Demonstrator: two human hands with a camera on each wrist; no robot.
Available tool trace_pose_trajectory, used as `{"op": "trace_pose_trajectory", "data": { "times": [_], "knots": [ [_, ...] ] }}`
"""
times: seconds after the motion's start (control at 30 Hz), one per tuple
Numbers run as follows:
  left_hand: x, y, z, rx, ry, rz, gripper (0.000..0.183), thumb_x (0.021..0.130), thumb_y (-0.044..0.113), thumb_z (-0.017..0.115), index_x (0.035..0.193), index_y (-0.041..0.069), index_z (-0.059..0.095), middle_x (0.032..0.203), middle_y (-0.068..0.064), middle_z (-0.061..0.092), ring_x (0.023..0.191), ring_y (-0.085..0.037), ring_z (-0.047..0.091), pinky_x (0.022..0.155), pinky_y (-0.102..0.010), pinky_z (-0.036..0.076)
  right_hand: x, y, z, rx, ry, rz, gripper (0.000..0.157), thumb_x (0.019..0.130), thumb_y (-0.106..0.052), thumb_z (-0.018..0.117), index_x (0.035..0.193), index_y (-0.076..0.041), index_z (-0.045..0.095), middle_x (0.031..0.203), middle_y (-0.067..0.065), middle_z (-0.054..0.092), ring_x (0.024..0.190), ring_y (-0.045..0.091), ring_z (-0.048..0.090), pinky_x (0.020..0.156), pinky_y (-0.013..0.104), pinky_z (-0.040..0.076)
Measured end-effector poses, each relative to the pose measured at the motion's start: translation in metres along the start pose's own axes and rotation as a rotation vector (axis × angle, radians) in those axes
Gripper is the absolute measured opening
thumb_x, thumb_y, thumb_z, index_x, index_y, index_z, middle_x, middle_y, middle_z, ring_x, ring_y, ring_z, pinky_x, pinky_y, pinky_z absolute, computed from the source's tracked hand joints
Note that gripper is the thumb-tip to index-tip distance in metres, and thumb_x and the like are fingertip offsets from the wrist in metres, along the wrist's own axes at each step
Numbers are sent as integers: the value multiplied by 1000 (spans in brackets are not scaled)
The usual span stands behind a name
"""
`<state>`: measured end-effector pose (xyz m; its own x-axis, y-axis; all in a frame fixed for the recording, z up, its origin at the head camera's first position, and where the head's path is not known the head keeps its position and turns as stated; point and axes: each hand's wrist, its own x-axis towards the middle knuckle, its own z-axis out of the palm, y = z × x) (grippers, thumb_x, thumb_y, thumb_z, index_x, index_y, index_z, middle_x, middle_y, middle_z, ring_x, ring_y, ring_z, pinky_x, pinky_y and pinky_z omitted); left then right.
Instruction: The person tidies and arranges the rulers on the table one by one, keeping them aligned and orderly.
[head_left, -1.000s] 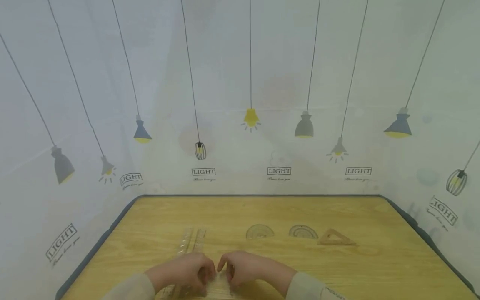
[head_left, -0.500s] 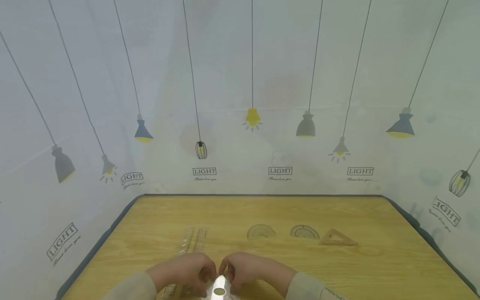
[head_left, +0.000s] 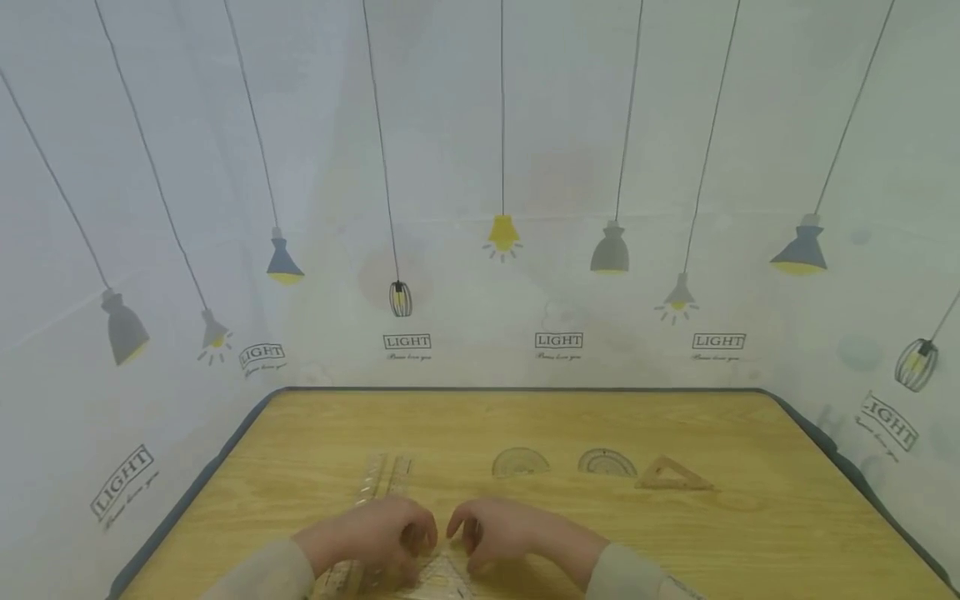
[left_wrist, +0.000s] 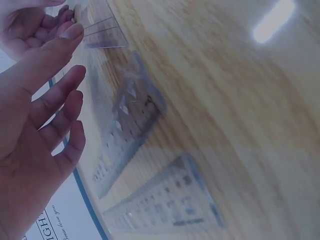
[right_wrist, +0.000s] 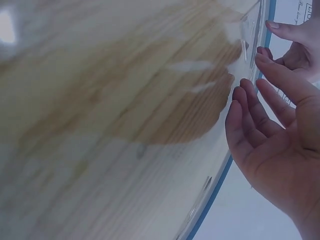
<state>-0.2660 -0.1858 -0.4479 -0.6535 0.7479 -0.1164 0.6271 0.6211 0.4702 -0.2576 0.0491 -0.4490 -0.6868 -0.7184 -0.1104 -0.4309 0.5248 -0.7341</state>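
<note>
Clear set square (head_left: pixel 441 582), its apex pointing to twelve o'clock, lies at the near edge of the head view, cut off by the frame. Taking it as the dial's centre, the left hand (head_left: pixel 386 533) sits at ten o'clock and the right hand (head_left: pixel 501 537) at two, one on each side of the apex. Head-on, the fingers look curved inward and their tips are hard to judge; the left wrist view shows the left fingers loosely bent and spread apart, with nothing clamped in them, and the right wrist view shows the same of the right. Whether any fingertip brushes the set square, I cannot tell.

Two clear rulers (head_left: pixel 367 483) lie at eleven o'clock, partly hidden by the left hand and forearm. Only the left wrist view shows their near ends, side by side with a gap between, and a row of cut-outs in one; the markings are too blurred to read.

Two clear protractors (head_left: pixel 521 463) lie apart at one and two o'clock, and an amber triangle (head_left: pixel 672 475) just beside the farther one; the head view alone shows these distinctly. From the right wrist, a thin transparent edge at five o'clock is too slanted to name. Dark trim borders the wooden table (head_left: pixel 600 417).
</note>
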Motion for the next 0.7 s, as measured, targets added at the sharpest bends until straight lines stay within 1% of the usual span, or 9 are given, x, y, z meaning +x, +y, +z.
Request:
{"op": "trace_pose_trajectory", "data": {
  "times": [0.1, 0.2, 0.3, 0.43, 0.7],
  "knots": [
    [7, 1, 1, 27, 25, 34, 34, 68, 22, 89, 94, 18, 69, 79, 18, 58, 71, 2, 53, 65, -19, 47, -6, 6, -5, -13, 26, -20, 41, 72, 1, 81, 109, -9, 65, 83, -6, 61, 72, 3, 56, 68, 20, 49],
    [14, 5, 1, 32, 34, 50, 34, 68, 23, 89, 94, 18, 69, 78, 17, 58, 71, 2, 53, 65, -19, 47, -12, 13, -9, -1, 48, -12, 40, 73, -2, 81, 109, -11, 66, 86, -6, 62, 76, 4, 58, 71, 22, 49],
    [22, 9, 1, 36, 26, 48, 32, 70, 22, 88, 96, 19, 69, 80, 17, 58, 72, 2, 53, 66, -18, 48, -18, 20, -15, -19, 76, 8, 40, 73, -7, 81, 109, -14, 66, 88, -8, 61, 80, 4, 57, 73, 23, 49],
    [34, 16, -1, 39, 13, 54, 32, 72, 21, 87, 98, 19, 68, 81, 15, 59, 74, 1, 54, 67, -19, 48, -26, 30, -24, -37, 99, 14, 39, 74, -9, 81, 110, -13, 66, 88, -8, 62, 80, 5, 58, 72, 23, 49],
    [59, 28, -2, 43, -20, 74, 30, 74, 18, 86, 98, 18, 68, 80, 15, 59, 73, 1, 54, 67, -19, 47, -46, 47, -41, 13, 148, 15, 38, 76, -7, 81, 111, -12, 65, 92, -4, 63, 84, 11, 60, 75, 26, 50]
  ]
}}
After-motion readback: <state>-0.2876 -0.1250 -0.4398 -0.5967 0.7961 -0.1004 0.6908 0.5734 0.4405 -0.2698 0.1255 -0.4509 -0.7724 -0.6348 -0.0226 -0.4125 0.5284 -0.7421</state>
